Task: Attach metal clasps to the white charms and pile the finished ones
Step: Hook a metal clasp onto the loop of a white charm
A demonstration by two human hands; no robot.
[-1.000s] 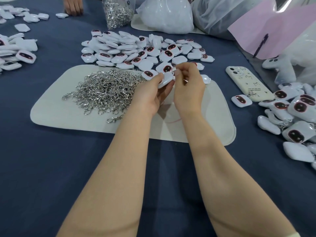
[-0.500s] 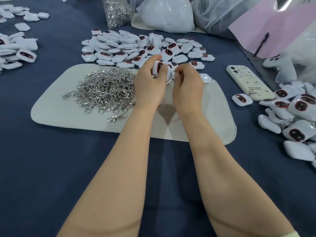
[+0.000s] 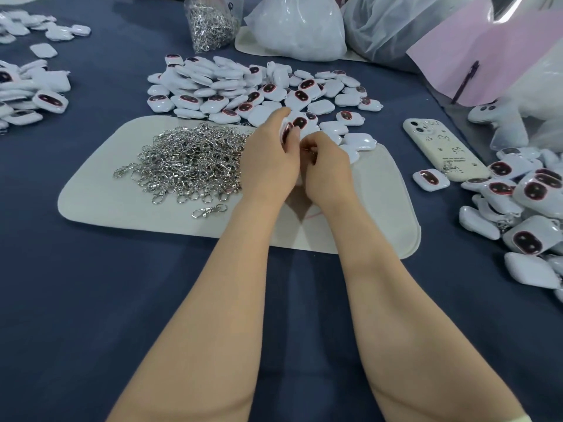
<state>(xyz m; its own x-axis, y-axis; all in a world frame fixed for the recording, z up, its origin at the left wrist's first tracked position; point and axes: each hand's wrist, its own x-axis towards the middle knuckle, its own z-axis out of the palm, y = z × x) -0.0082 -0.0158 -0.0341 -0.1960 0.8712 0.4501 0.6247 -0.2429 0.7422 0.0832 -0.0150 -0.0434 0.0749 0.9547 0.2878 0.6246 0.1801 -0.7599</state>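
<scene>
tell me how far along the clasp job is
Done: a finished pile at the right, chains showing on some. In hand: the left hand grips a charm while the right hand pinches a clasp at it. To do: many bare charms beyond the mat and a heap of loose clasps on it.

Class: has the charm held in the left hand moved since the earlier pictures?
Yes. The charm in the left hand has tipped up on edge, slightly nearer the clasp heap on the mat.

white charms [image 3: 262,86], navy tablecloth [image 3: 91,300], silver clasps [image 3: 189,156]
</scene>
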